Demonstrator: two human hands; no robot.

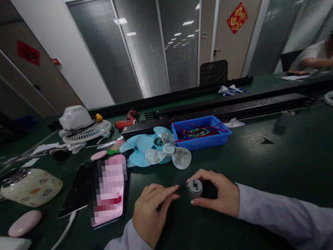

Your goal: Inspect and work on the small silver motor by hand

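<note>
It is dim, with reflections glaring on glass point(181, 59).

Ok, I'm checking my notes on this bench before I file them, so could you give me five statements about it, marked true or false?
1. The right hand curves around a small metal cylinder. True.
2. The left hand grips the blue tray. False: it is apart from the tray, and no object shows in it.
3. Red wires lie in the blue tray. True.
4. The blue fan blades are on the right of the tray in the picture. False: they are on its left.
5. The orange drill lies farther back than the blue fan blades. True.
</note>
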